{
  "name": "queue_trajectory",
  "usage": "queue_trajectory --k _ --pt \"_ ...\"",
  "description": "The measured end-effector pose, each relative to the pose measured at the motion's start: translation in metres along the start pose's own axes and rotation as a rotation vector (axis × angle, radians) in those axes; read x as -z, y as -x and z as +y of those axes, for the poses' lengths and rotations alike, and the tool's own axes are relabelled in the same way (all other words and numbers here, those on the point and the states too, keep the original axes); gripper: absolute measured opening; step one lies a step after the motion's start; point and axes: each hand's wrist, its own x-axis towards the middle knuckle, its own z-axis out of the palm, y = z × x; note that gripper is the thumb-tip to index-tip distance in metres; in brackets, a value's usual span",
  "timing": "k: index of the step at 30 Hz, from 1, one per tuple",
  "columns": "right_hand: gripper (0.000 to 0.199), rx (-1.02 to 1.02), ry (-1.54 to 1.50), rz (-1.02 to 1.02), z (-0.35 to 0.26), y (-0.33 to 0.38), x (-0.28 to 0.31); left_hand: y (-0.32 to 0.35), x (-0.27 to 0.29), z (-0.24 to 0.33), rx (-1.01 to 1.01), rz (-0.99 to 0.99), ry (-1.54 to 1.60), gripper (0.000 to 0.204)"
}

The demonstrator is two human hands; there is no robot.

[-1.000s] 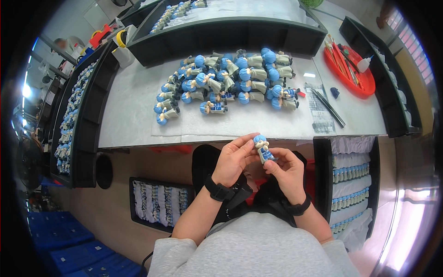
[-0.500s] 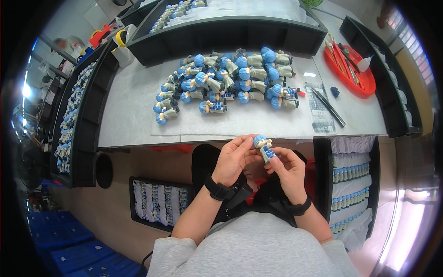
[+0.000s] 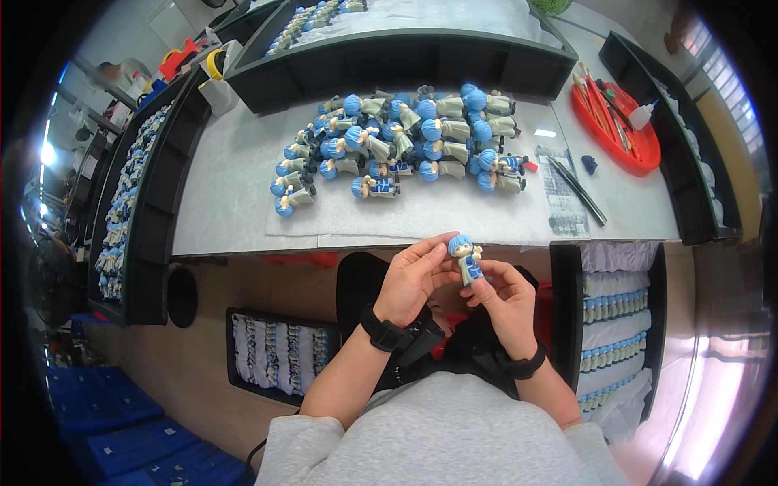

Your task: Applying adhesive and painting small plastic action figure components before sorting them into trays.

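Observation:
A small blue-haired figurine [image 3: 464,255] in a pale grey and blue outfit is held upright between my hands, just off the table's front edge. My left hand [image 3: 413,279] pinches it at the head from the left side. Around its lower end close the thumb and fingers of my right hand [image 3: 504,301]. The figurine's feet are hidden by the right fingers. Beyond my hands, a pile of similar figurines [image 3: 377,144] lies on a white cloth [image 3: 324,223] on the table.
A red tray [image 3: 579,109] with brushes and a small bottle sits right. Two dark pens [image 3: 577,190] and a dark blue lump [image 3: 590,164] lie near it. Black crates [image 3: 405,65] stand at the back and both sides. Below are crates of figurines [image 3: 613,336], left and right.
The figurine has been turned in my fingers, so its face and front show more. Both hands have stayed nearly where they were.

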Motion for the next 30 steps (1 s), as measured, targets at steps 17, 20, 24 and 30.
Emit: queue_trajectory --k 17,20,24,30 --pt "0.023 0.132 0.047 0.016 -0.003 0.002 0.008 0.000 0.003 -0.001 0.058 0.003 -0.083 0.026" --pt "0.024 0.144 0.048 0.020 -0.006 0.002 0.008 0.001 -0.001 0.001 0.119 -0.029 -0.034 0.029" --pt "0.024 0.146 0.048 0.011 -0.008 0.003 0.008 0.001 0.000 0.002 0.179 -0.067 0.024 0.032" --pt "0.022 0.168 0.086 -0.013 -0.006 0.003 0.010 0.000 0.001 0.003 0.205 -0.086 0.038 0.031"
